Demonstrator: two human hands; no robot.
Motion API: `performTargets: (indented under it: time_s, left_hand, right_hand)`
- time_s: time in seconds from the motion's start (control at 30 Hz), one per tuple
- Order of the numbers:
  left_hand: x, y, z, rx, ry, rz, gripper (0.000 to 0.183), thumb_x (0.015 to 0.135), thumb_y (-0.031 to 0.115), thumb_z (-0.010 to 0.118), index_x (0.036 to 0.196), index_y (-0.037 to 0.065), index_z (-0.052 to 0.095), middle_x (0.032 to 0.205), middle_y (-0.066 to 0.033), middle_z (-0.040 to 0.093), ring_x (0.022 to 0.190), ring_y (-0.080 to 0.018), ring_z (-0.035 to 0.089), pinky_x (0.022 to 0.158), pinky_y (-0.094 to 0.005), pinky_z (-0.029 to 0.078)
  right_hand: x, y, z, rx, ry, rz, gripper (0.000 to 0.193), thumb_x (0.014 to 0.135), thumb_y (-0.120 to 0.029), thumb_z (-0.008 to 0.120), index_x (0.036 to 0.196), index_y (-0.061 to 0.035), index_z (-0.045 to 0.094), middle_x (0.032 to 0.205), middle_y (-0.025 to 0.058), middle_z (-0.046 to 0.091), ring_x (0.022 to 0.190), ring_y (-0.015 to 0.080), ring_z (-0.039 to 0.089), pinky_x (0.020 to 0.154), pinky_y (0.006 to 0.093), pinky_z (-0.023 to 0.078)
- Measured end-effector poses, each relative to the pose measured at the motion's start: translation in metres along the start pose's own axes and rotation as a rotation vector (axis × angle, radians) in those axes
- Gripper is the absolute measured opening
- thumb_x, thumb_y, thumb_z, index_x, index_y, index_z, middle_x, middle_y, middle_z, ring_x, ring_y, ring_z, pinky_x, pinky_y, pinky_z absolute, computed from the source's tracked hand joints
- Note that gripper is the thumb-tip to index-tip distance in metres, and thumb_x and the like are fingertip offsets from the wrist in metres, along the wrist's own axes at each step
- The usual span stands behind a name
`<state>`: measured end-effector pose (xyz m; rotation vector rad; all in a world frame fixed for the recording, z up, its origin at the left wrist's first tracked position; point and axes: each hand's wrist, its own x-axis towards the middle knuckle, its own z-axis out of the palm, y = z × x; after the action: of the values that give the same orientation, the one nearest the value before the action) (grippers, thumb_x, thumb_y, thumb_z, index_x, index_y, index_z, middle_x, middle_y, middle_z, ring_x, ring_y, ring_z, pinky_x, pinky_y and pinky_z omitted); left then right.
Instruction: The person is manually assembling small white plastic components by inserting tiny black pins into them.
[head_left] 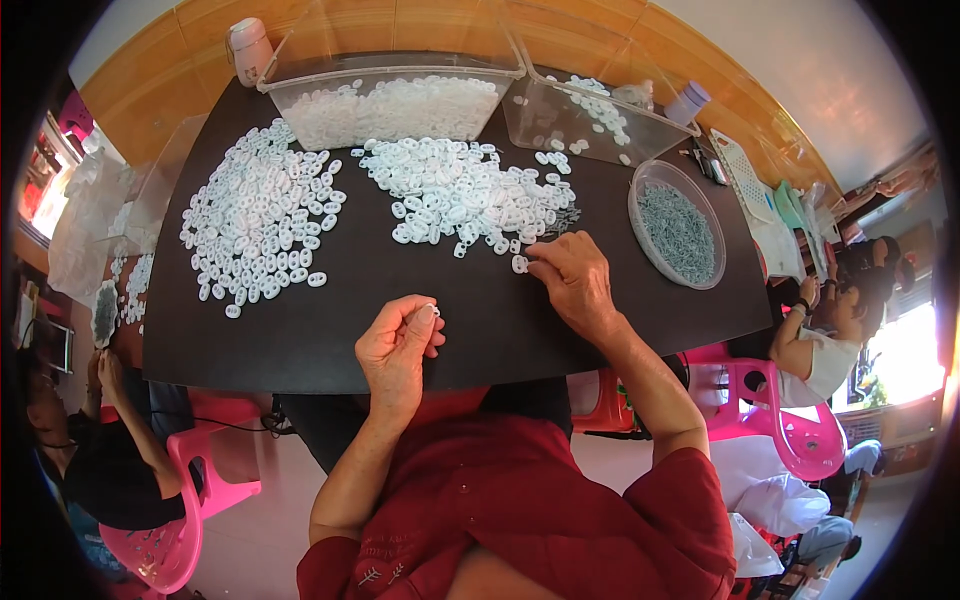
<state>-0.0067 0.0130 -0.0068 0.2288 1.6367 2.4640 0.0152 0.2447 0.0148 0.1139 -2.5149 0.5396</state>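
Observation:
My left hand [396, 350] is closed near the table's front edge, thumb pressed against the fingers. A small white plastic piece [434, 311] shows at its fingertips, mostly covered. Further right and farther forward, my right hand [578, 285] is closed in a pinch at a white oval plastic piece with two holes [519, 264], beside the near right edge of the middle heap [460, 190] of such pieces. Small dark metal pieces [566, 218] lie at that heap's right end, just beyond my right fingers. To the left spreads a second heap [255, 215] of the white ovals.
A clear bin [395, 72] full of white pieces stands at the back. Right of it is another bin [560, 130] with fewer. A round tub [636, 215] of grey metal pins sits on the table's right. People sit at both sides on pink chairs [800, 440].

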Motion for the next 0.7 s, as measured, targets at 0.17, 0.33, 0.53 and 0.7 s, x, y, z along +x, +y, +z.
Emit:
performTargets:
  time_s: [0.17, 0.33, 0.53, 0.7]
  left_hand:
    - [0.000, 0.000, 0.001, 0.008, -0.005, 0.003, 0.014, 0.088, 0.008, 0.061, 0.096, -0.002, 0.063, 0.076, -0.0071, 0.062, 0.059, -0.0098, 0.056, 0.049, -0.0199, 0.043]
    - [-0.001, 0.000, -0.002, 0.014, -0.022, 0.008, 0.014, 0.089, 0.008, 0.060, 0.097, -0.002, 0.062, 0.078, -0.0060, 0.062, 0.061, -0.0084, 0.056, 0.051, -0.0189, 0.044]
    - [-0.002, 0.001, -0.004, 0.017, -0.027, -0.005, 0.014, 0.090, 0.008, 0.059, 0.099, -0.002, 0.062, 0.079, -0.0047, 0.062, 0.064, -0.0070, 0.056, 0.053, -0.0178, 0.044]
    - [-0.001, 0.001, -0.002, 0.018, -0.035, -0.012, 0.014, 0.089, 0.009, 0.059, 0.099, -0.001, 0.062, 0.079, -0.0046, 0.062, 0.064, -0.0072, 0.056, 0.053, -0.0177, 0.043]
  right_hand:
    - [0.000, -0.001, 0.008, -0.065, -0.023, -0.043, 0.020, 0.065, -0.003, 0.071, 0.083, -0.0061, 0.065, 0.070, 0.0067, 0.055, 0.069, 0.0257, 0.051, 0.062, 0.0366, 0.042]
    - [0.001, -0.010, 0.019, -0.055, 0.031, -0.099, 0.015, 0.066, -0.003, 0.069, 0.079, -0.0030, 0.062, 0.071, 0.0085, 0.055, 0.070, 0.0284, 0.052, 0.062, 0.0381, 0.042]
    - [0.001, -0.019, 0.027, -0.023, 0.037, -0.058, 0.015, 0.067, -0.003, 0.069, 0.079, -0.0040, 0.058, 0.073, 0.0085, 0.054, 0.073, 0.0290, 0.051, 0.066, 0.0387, 0.042]
    - [0.001, -0.020, 0.023, -0.043, 0.022, -0.040, 0.014, 0.069, -0.003, 0.068, 0.080, -0.0066, 0.060, 0.079, 0.0074, 0.055, 0.076, 0.0281, 0.051, 0.068, 0.0382, 0.042]
